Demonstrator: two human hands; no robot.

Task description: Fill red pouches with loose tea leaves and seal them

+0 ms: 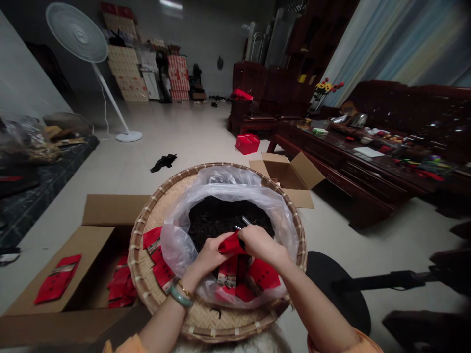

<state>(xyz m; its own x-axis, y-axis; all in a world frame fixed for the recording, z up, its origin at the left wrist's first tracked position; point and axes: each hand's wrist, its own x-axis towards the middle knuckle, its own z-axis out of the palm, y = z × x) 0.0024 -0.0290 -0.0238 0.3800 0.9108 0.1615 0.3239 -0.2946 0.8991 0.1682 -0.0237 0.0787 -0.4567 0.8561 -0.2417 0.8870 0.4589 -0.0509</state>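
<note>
A clear plastic bag of dark loose leaves, like dry tea, sits open in a round woven bamboo tray. Over the bag's near side, my left hand grips a small red packet by its left end. My right hand is closed at the packet's other end, around a silver metal tool with two shiny ends showing; its full shape is hidden. Below my hands, more red packets rest on the bag's near edge. Others lie at the tray's left.
A cardboard box with red packets stands left of the tray. Beyond the tray's right rim is another open box. A black round stand base is at right, near a dark wooden table. A white fan stands further back.
</note>
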